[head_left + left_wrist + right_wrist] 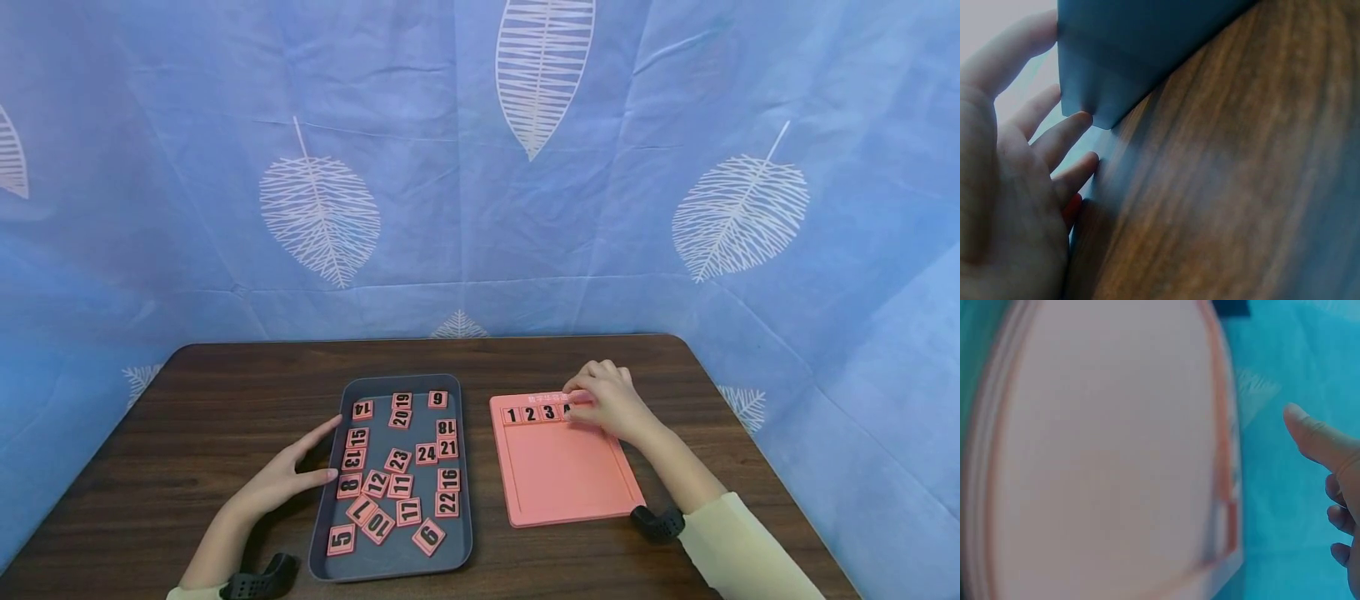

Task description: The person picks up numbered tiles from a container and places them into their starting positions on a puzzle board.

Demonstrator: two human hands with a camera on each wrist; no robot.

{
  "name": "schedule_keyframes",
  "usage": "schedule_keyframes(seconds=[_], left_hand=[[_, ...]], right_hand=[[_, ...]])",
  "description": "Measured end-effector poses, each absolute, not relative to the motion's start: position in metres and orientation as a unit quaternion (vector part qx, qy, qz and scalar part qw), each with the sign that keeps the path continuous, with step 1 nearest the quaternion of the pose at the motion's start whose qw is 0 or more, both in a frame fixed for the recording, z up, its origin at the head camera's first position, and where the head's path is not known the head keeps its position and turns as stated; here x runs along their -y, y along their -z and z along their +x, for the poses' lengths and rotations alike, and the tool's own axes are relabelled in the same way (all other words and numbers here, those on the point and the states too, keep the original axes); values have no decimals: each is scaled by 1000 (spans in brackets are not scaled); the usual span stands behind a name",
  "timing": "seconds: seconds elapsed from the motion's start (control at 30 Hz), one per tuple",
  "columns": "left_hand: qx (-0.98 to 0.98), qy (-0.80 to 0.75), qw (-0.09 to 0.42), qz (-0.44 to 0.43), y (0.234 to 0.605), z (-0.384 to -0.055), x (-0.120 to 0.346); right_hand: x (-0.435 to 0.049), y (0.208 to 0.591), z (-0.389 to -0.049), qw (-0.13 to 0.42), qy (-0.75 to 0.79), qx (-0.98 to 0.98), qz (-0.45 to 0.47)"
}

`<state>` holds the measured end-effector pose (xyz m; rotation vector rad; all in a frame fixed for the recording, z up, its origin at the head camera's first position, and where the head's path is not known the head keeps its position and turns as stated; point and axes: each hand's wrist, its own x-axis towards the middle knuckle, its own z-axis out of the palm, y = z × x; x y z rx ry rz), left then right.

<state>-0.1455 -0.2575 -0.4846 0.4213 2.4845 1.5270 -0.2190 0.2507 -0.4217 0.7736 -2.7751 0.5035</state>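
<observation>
My left hand (281, 475) rests against the left rim of a dark grey tray (382, 558), thumb and fingers spread. In the left wrist view its straight fingers (1063, 134) touch the tray's side. Loose pink number tiles lie in the tray, among them the 5 tile (341, 540) and the 14 tile (363, 409). My right hand (611, 404) is over the top right of a pink number-puzzle board (566, 475). Its fingers partly cover the 4 tile (567, 411), beside the 3 tile (549, 412). In the right wrist view the thumb (1313, 434) is extended, with nothing visible in its grasp.
Both tray and board lie on a dark wooden table (247, 375), with a strip of tabletop between them. A blue cloth (465, 208) with white leaf prints hangs behind. Dark bands (658, 525) sit on both wrists.
</observation>
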Motion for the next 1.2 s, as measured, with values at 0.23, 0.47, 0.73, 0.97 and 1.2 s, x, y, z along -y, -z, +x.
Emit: schedule_keyframes(seconds=[0.23,0.47,0.73,0.97,1.2], left_hand=[[-838,-516,100,146,482,-144,257],[-839,-516,101,143,482,-144,258],[-837,-520,106,133,483,-146,257],[-837,-519,109,132,483,-146,256],[-840,-515,105,135,482,-145,257]], right_hand=[[-212,404,-197,137,-197,921,307],[-163,400,-172,150,-225,895,354],[-110,400,-145,123,-240,878,396],[-77,405,-132,85,-251,864,429],[-45,413,-122,65,-231,852,466]])
